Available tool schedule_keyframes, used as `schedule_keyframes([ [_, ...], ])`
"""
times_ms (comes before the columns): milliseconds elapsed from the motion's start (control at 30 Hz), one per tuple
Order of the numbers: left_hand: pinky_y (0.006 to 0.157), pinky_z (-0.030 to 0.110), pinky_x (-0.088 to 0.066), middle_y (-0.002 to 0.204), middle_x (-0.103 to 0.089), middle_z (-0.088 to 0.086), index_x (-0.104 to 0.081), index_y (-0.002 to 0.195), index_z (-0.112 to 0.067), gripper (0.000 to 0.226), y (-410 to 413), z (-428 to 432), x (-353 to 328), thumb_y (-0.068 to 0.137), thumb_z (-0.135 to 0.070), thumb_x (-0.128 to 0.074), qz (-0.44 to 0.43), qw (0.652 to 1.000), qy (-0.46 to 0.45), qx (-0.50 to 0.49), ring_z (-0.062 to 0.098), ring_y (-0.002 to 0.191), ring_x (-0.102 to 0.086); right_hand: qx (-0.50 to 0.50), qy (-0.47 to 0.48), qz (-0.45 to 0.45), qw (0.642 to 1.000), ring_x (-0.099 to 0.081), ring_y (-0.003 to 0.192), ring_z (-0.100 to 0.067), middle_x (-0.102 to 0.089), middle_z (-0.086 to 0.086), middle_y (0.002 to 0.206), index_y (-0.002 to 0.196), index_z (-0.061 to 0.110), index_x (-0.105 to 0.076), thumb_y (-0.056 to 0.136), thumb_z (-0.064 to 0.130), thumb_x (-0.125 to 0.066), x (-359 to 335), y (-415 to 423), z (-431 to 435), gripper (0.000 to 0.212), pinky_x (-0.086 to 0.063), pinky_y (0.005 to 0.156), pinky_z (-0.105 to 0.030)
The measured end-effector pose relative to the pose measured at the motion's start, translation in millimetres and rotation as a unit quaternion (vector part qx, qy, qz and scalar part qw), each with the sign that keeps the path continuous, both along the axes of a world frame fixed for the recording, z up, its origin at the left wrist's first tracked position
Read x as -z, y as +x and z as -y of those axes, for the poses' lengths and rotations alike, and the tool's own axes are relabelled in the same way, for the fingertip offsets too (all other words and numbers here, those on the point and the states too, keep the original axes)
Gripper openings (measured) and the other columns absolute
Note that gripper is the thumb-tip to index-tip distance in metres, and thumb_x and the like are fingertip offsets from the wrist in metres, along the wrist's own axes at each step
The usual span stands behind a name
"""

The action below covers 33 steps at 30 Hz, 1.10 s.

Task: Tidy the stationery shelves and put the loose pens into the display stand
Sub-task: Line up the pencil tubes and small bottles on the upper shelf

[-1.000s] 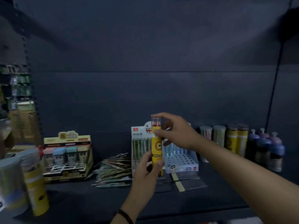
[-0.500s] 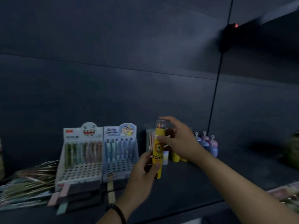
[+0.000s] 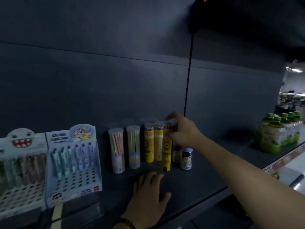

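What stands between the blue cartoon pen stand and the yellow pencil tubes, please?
A clear tube of pinkish pencils and another of greenish pencils, both upright, seen in the head view.

Dim light: a dark grey back panel (image 3: 115,90) rose behind the dark shelf (image 3: 214,176), 1 horizontal seam (image 3: 99,54) across it, 1 slotted upright (image 3: 188,83) splitting it, and a brightly lit room (image 3: 292,90) showed far right.

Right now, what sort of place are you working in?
Most likely a shop's stationery aisle: pen stands and pencil tubes lined up on a dark shelf, with shrink-wrapped bottles further right.
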<state>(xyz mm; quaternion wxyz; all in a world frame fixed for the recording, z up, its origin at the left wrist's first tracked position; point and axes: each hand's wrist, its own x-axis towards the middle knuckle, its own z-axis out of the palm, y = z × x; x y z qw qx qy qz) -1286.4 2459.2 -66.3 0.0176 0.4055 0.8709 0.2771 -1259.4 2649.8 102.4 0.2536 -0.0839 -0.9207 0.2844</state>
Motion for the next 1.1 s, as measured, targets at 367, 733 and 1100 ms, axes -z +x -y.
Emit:
schedule_keyframes([
  [367, 0.119, 0.04, -0.024, 0.152, -0.019, -0.027, -0.046, 0.127, -0.052, 0.037, -5, -10, 8, 0.093, -0.063, -0.053, -0.061, 0.997, -0.036, 0.001, 0.006, 0.144, -0.017, 0.024, 0.118, 0.089, 0.989, -0.064, 0.083, -0.036, -0.062, -0.01, 0.09, 0.123, 0.028, -0.036, 0.091, 0.027, -0.076, 20, -61, -39, 0.051, -0.054, 0.077, -0.052],
  [733, 0.118, 0.037, -0.027, 0.146, -0.02, -0.028, -0.047, 0.118, -0.049, 0.028, -4, -9, 14, 0.093, -0.06, -0.054, -0.093, 0.996, -0.01, 0.001, 0.004, 0.14, -0.02, 0.07, 0.116, 0.1, 0.986, -0.058, 0.104, -0.032, -0.061, -0.003, 0.108, 0.114, 0.033, -0.043, 0.089, 0.016, -0.076, 23, -76, -39, 0.045, -0.04, 0.095, -0.049],
  [1100, 0.111, 0.033, -0.03, 0.136, -0.028, -0.026, -0.048, 0.114, -0.045, 0.022, 0, -3, 9, 0.094, -0.051, -0.056, -0.111, 0.993, 0.025, 0.018, 0.003, 0.129, -0.028, 0.101, 0.115, 0.125, 0.98, -0.053, 0.124, -0.034, -0.051, -0.009, 0.136, 0.141, 0.027, -0.044, 0.084, 0.034, -0.084, 5, -57, -19, 0.07, -0.042, 0.111, -0.057],
])
